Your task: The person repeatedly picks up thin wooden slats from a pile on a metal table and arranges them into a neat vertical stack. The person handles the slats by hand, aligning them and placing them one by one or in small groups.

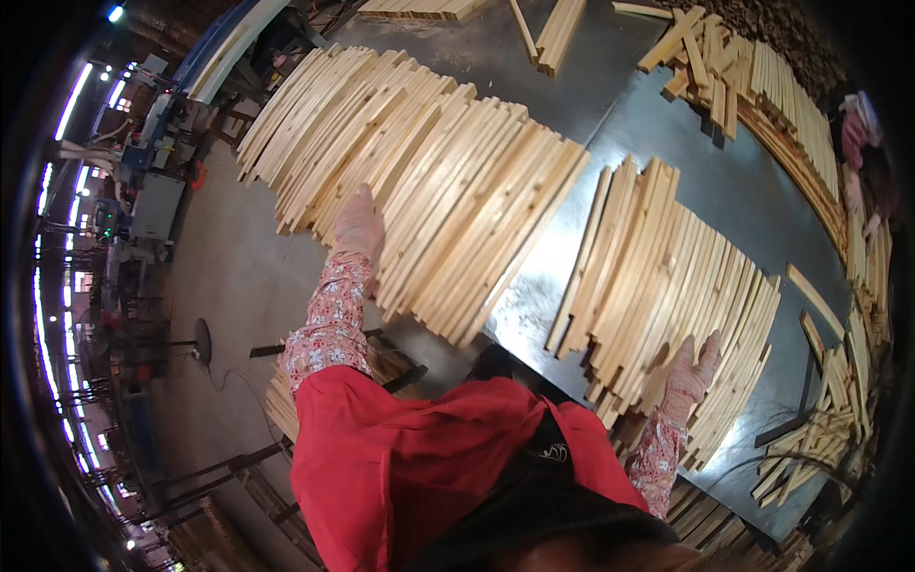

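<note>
A wide row of pale wooden strips (429, 186) lies side by side on a grey metal-topped table (554, 261). My left hand (359, 223) rests on the near ends of this row, towards its left part, fingers pointing away from me. Nearer on the right is a second, smaller row of wooden strips (661, 279), with uneven ends. On top of that row lies my right hand (693, 368), its thumb and fingers spread. Neither hand has a strip lifted. A strip of bare metal separates the two rows.
Loose wooden offcuts (704, 61) pile up at the far right, and more jumbled sticks (808, 443) lie at the near right. Another person's hand (872, 227) shows by strips at the right edge. Machinery (154, 204) stands left, beyond the floor. A pedestal-like round object (203, 342) is nearer.
</note>
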`<action>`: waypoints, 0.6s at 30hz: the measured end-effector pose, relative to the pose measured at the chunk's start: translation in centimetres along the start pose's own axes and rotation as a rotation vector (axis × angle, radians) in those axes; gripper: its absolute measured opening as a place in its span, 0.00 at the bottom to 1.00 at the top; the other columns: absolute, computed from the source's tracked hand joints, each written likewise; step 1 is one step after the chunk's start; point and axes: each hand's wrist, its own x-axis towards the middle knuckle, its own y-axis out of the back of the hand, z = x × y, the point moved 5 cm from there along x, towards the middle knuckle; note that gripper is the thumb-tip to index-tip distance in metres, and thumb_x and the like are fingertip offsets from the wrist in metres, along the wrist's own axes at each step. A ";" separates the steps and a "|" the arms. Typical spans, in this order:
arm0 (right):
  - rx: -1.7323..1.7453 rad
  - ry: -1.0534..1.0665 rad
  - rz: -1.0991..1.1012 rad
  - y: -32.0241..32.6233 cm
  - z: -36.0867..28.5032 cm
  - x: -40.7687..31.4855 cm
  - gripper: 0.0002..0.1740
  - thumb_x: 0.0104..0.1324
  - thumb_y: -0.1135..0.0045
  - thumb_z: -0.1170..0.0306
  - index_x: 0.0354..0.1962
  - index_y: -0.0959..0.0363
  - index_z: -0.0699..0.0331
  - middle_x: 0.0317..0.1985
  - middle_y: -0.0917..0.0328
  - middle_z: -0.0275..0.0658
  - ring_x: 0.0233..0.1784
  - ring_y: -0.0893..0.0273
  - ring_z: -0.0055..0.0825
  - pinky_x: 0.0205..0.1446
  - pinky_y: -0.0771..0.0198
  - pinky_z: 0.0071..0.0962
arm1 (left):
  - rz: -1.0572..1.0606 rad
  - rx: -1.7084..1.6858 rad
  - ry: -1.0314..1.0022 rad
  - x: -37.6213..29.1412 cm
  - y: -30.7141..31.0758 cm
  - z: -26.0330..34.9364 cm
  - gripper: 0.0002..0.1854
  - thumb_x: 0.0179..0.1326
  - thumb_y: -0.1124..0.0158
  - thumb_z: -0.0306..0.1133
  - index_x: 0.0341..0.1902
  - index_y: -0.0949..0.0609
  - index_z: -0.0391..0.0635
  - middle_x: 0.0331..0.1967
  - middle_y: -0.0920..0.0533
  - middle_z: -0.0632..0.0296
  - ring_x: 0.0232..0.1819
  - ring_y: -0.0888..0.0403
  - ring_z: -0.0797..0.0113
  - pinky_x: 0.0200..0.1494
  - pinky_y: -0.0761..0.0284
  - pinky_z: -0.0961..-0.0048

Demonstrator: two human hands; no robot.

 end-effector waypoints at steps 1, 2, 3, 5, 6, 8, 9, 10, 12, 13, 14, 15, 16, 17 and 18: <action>-0.080 0.018 -0.030 -0.9 -2.1 -0.8 0.34 0.72 0.35 0.64 0.72 0.34 0.64 0.67 0.28 0.51 0.73 0.32 0.44 0.75 0.34 0.39 | 0.026 -0.042 0.005 1.5 -1.5 -2.7 0.28 0.69 0.39 0.41 0.68 0.30 0.45 0.50 0.19 0.44 0.55 0.19 0.43 0.58 0.23 0.50; -0.059 0.004 -0.047 -1.9 -3.0 -1.0 0.34 0.72 0.35 0.65 0.71 0.34 0.64 0.67 0.28 0.51 0.74 0.32 0.43 0.75 0.34 0.38 | 0.055 -0.087 -0.004 3.1 -2.1 -4.1 0.26 0.68 0.39 0.41 0.67 0.30 0.45 0.48 0.19 0.43 0.53 0.19 0.41 0.57 0.24 0.49; -0.036 -0.014 -0.064 -3.3 -3.6 -1.2 0.33 0.72 0.35 0.65 0.71 0.33 0.64 0.67 0.29 0.51 0.74 0.33 0.42 0.75 0.33 0.37 | 0.075 0.025 -0.052 4.9 -2.3 -5.5 0.28 0.68 0.38 0.41 0.68 0.30 0.45 0.51 0.19 0.44 0.54 0.19 0.44 0.57 0.23 0.50; 0.050 -0.013 -0.132 -5.2 -5.0 -1.7 0.33 0.72 0.34 0.65 0.70 0.32 0.64 0.67 0.30 0.51 0.73 0.32 0.40 0.75 0.32 0.33 | 0.033 0.135 -0.012 8.0 -2.3 -7.9 0.32 0.67 0.36 0.43 0.71 0.31 0.46 0.59 0.22 0.47 0.58 0.19 0.49 0.58 0.21 0.53; -0.030 -0.008 -0.146 -5.1 -5.5 -1.7 0.34 0.71 0.33 0.63 0.71 0.32 0.63 0.67 0.30 0.50 0.72 0.30 0.39 0.75 0.32 0.31 | -0.026 0.142 0.059 9.4 -2.4 -8.3 0.33 0.66 0.35 0.44 0.72 0.32 0.47 0.64 0.24 0.48 0.60 0.19 0.51 0.58 0.21 0.53; -0.037 -0.050 -0.156 -5.4 -6.4 -2.5 0.33 0.70 0.31 0.64 0.69 0.30 0.64 0.65 0.28 0.51 0.69 0.28 0.40 0.73 0.30 0.34 | 0.315 0.137 0.027 9.7 -2.5 -9.7 0.40 0.62 0.32 0.49 0.75 0.34 0.47 0.70 0.28 0.47 0.67 0.25 0.49 0.65 0.26 0.51; -0.087 0.015 -0.180 -6.2 -7.3 -2.5 0.32 0.69 0.31 0.66 0.67 0.29 0.65 0.64 0.26 0.51 0.68 0.26 0.42 0.71 0.29 0.35 | 0.276 0.209 0.041 10.7 -3.2 -10.9 0.44 0.61 0.31 0.51 0.76 0.35 0.47 0.71 0.29 0.47 0.69 0.28 0.49 0.67 0.29 0.50; -0.138 0.102 -0.177 -7.3 -8.0 -1.9 0.30 0.69 0.31 0.67 0.66 0.27 0.66 0.62 0.24 0.51 0.66 0.25 0.43 0.69 0.28 0.36 | 0.236 0.280 0.052 11.9 -4.1 -12.2 0.47 0.59 0.30 0.54 0.77 0.37 0.47 0.72 0.30 0.47 0.72 0.32 0.49 0.70 0.32 0.50; -0.090 0.261 -0.167 -8.9 -9.9 -1.6 0.27 0.70 0.34 0.67 0.65 0.25 0.63 0.61 0.23 0.51 0.64 0.23 0.44 0.68 0.27 0.37 | 0.211 0.021 -0.055 13.2 -7.4 -15.2 0.44 0.63 0.34 0.52 0.78 0.38 0.47 0.73 0.31 0.48 0.75 0.36 0.48 0.72 0.36 0.48; -0.169 0.218 -0.166 -8.2 -8.7 -1.4 0.27 0.70 0.35 0.66 0.65 0.25 0.62 0.61 0.23 0.50 0.64 0.23 0.44 0.68 0.27 0.37 | 0.175 0.068 -0.054 13.0 -8.3 -13.4 0.43 0.64 0.35 0.51 0.78 0.38 0.48 0.73 0.31 0.49 0.75 0.36 0.48 0.73 0.37 0.48; -0.213 0.165 -0.177 -8.6 -8.1 -1.5 0.27 0.71 0.35 0.66 0.66 0.25 0.60 0.61 0.23 0.50 0.64 0.23 0.44 0.67 0.26 0.37 | 0.155 0.147 -0.041 13.0 -7.3 -12.6 0.41 0.65 0.36 0.49 0.78 0.38 0.48 0.73 0.31 0.50 0.75 0.36 0.48 0.73 0.38 0.47; -0.206 0.081 -0.194 -8.0 -7.6 -1.2 0.27 0.71 0.35 0.65 0.66 0.26 0.60 0.62 0.24 0.51 0.64 0.23 0.44 0.68 0.26 0.37 | 0.135 0.227 -0.027 13.1 -6.8 -11.7 0.40 0.66 0.37 0.47 0.78 0.37 0.48 0.74 0.31 0.51 0.75 0.37 0.48 0.73 0.38 0.46; -0.190 0.000 -0.217 -7.5 -8.3 -0.9 0.28 0.71 0.35 0.63 0.66 0.26 0.59 0.62 0.24 0.51 0.64 0.23 0.44 0.68 0.26 0.37 | 0.176 0.304 -0.001 13.2 -6.2 -11.4 0.39 0.66 0.38 0.45 0.79 0.38 0.47 0.74 0.32 0.50 0.75 0.37 0.49 0.73 0.39 0.46; -0.205 0.016 -0.234 -7.8 -8.5 -0.3 0.28 0.71 0.36 0.62 0.66 0.26 0.59 0.62 0.24 0.51 0.64 0.23 0.44 0.68 0.26 0.38 | 0.221 0.377 0.021 13.2 -5.9 -10.7 0.38 0.67 0.39 0.44 0.79 0.38 0.47 0.74 0.32 0.50 0.75 0.37 0.49 0.73 0.39 0.45; -0.219 0.032 -0.252 -8.0 -8.8 0.3 0.29 0.71 0.36 0.60 0.66 0.27 0.59 0.62 0.24 0.51 0.64 0.23 0.45 0.68 0.26 0.38 | 0.265 0.449 0.044 13.0 -5.5 -9.7 0.38 0.68 0.40 0.42 0.79 0.38 0.47 0.74 0.32 0.49 0.75 0.37 0.49 0.73 0.40 0.44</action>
